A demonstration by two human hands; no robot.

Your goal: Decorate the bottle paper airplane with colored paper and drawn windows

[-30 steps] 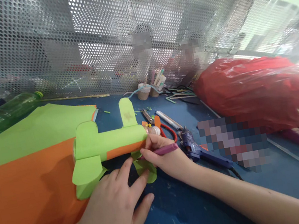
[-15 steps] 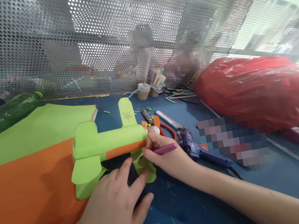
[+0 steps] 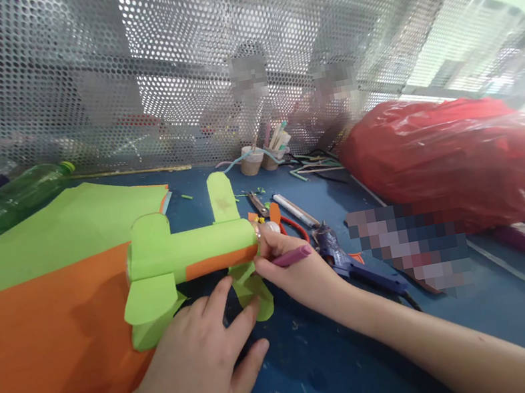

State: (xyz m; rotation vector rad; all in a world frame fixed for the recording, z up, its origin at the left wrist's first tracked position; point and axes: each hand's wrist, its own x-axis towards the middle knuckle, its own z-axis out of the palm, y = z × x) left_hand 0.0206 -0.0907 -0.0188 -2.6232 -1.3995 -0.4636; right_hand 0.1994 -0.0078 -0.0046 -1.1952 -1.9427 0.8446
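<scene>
A paper model airplane (image 3: pixel 200 245), made of a bottle wrapped in lime green paper with an orange strip along its side, lies across the table in front of me. Its far wing (image 3: pixel 222 197) bears a faint star mark; the near wing (image 3: pixel 254 293) is partly under my fingers. My left hand (image 3: pixel 207 342) rests with fingers spread, its fingertips on that near wing. In my right hand (image 3: pixel 290 266) a purple pen (image 3: pixel 293 257) is pinched, close to the front end of the body. The pen's tip is hidden by the fingers.
Lime green paper (image 3: pixel 79 222) and orange paper (image 3: pixel 50 349) lie left. A blue glue gun (image 3: pixel 350 265), red-handled scissors (image 3: pixel 295 228) and pliers (image 3: pixel 258 202) lie right. A green bottle (image 3: pixel 13 196), paper cups (image 3: pixel 252 160) and a red plastic bag (image 3: pixel 454 162) stand along the mesh wall (image 3: pixel 71 88).
My right hand with the pen has shifted slightly to the right and up, towards the airplane's front end. My left hand stays in place.
</scene>
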